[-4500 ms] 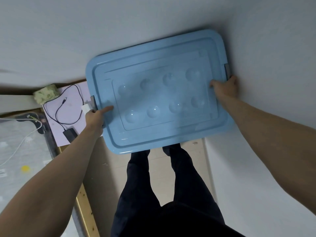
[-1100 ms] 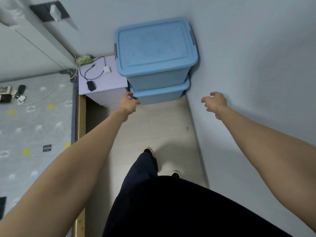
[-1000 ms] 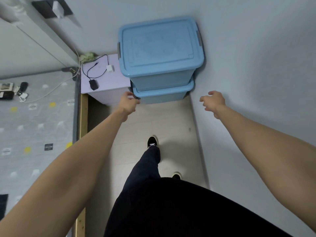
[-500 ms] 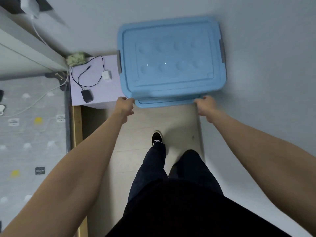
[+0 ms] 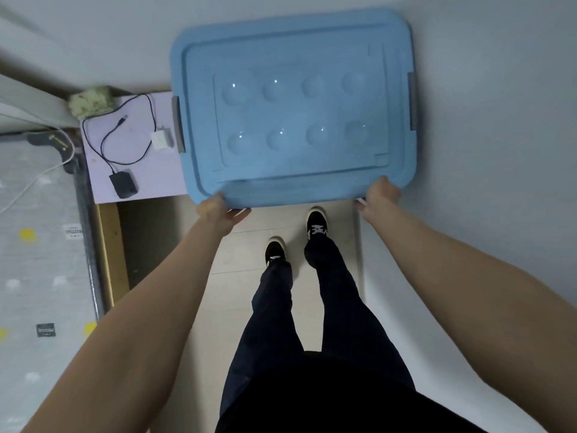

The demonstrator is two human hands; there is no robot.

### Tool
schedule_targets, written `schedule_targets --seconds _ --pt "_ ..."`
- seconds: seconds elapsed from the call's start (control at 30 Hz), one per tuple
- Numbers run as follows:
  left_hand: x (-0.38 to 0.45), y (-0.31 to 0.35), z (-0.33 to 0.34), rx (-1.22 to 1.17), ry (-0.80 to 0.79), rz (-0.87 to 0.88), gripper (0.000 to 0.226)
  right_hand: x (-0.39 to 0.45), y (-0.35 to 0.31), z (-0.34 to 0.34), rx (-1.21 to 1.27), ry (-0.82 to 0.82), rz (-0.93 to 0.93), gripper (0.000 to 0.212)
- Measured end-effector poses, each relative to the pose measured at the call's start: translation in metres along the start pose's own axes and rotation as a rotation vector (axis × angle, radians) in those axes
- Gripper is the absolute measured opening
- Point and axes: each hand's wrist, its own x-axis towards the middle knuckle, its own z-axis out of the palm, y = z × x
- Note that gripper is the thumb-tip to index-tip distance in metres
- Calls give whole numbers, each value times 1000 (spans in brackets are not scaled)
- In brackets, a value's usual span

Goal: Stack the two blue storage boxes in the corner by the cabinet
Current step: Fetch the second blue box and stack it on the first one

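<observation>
I look straight down on the top blue storage box [image 5: 296,120], whose dimpled lid with grey side latches fills the corner between two walls. It hides the lower blue box entirely. My left hand [image 5: 218,210] grips the lid's front left edge, fingers curled under the rim. At the front right corner my right hand [image 5: 379,196] holds the rim the same way. The box's left side touches the lilac cabinet [image 5: 140,173].
On the cabinet top lie a black adapter [image 5: 123,184] with its cable, a white plug [image 5: 162,139] and a green cloth [image 5: 90,100]. A grey patterned mattress [image 5: 37,260] with a wooden frame runs along the left. My feet [image 5: 296,239] stand on pale floor below the box.
I have stepped closer to the stack, so the view is now from directly above. Both hands moved from the air in front of the boxes onto the top box's front rim.
</observation>
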Motion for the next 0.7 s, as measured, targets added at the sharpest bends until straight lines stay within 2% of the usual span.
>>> schedule_targets --seconds 0.27,0.37,0.47,0.53,0.63,0.7 --pt "0 8 11 28 101 -101 29 8 -5 2 27 106 -7 37" --pt "-3 12 12 37 107 -115 20 12 -4 5 -33 151 -8 38" --pt "-5 17 15 94 138 -131 21 12 -7 5 -87 168 -29 41" --pt "-5 21 14 172 195 -91 31 10 -11 5 -153 190 -56 43" --pt "-1 30 9 468 342 132 70 11 -23 -1 -374 195 -178 58" --pt "2 38 7 554 340 267 88 16 -30 -11 -541 147 -317 68"
